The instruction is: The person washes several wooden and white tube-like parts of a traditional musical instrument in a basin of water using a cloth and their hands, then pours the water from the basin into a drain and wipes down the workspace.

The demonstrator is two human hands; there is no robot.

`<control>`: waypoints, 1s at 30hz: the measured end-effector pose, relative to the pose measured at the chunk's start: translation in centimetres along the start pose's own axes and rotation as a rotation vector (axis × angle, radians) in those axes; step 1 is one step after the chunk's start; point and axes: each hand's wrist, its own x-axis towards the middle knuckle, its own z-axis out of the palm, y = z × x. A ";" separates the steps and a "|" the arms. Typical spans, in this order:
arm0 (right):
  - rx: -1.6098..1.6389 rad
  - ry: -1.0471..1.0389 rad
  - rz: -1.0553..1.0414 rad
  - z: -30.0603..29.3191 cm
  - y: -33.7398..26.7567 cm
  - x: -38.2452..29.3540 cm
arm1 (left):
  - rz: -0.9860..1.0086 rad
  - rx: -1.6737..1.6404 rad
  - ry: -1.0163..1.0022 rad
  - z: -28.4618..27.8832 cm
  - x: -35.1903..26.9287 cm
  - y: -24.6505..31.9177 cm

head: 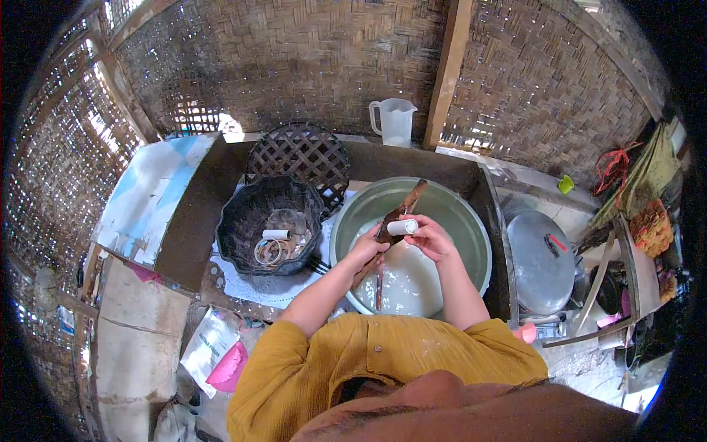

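Note:
Both of my hands are over a large green plastic basin (pixel 481 237) with whitish liquid (pixel 411 276) in its bottom. My left hand (pixel 367 247) grips a dark brown wooden stick (pixel 413 194) that slants across the basin. In the fingers of my right hand (pixel 433 238) is a short white cylinder (pixel 400 227), its end towards the right looking filled with something white. The cylinder lies against or just above the wood; contact is unclear. A thin brown rod (pixel 379 293) hangs below my left hand. To the left, a black scalloped tub (pixel 232 237) holds another white cylinder (pixel 276 234) and pale rings (pixel 267 252).
Dark wooden boards (pixel 381 160) enclose the basin and tub. A black lattice basket (pixel 301 152) leans behind the tub. On the ledge stands a translucent pitcher (pixel 396 122). A large metal lid (pixel 540 259) lies at right. A pink item (pixel 229 367) and a printed bag (pixel 204 342) are lower left.

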 end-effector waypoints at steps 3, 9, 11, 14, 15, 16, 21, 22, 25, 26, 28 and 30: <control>-0.033 -0.003 0.015 -0.1 0.1 0.2 | 0.022 0.026 -0.002 0.0 -0.2 0.2; -0.085 0.070 -0.011 0.6 0.2 0.2 | 0.049 0.071 0.067 -0.1 0.0 -0.2; -0.096 0.064 -0.008 0.4 0.4 0.3 | 0.057 0.076 0.073 0.0 0.0 -0.2; -0.118 0.097 0.005 0.6 0.5 0.4 | 0.082 0.145 0.108 -0.4 0.4 -1.0; -0.116 0.099 0.003 0.4 0.5 0.5 | 0.081 0.147 0.105 -0.2 0.2 -0.8; -0.108 0.089 0.009 -0.1 0.6 0.6 | 0.069 0.166 0.122 0.0 0.1 -0.5; 0.046 0.046 0.086 0.3 -0.3 -0.1 | 0.013 0.091 0.020 0.0 0.0 0.0; 0.002 0.032 0.035 1.4 -0.6 -0.6 | -0.010 -0.005 0.008 0.2 -0.2 0.5; -0.050 -0.012 -0.036 1.9 -0.5 -0.7 | -0.011 -0.057 0.012 0.0 0.0 0.1; -0.064 -0.008 -0.048 2.0 -0.5 -0.6 | 0.008 -0.012 0.027 -0.2 0.2 -0.1; -0.076 0.001 -0.059 1.6 -0.4 -0.5 | 0.006 0.013 0.042 0.2 -0.1 0.4; -0.110 -0.005 -0.010 1.1 -0.2 -0.3 | 0.006 0.038 0.060 0.3 -0.4 0.6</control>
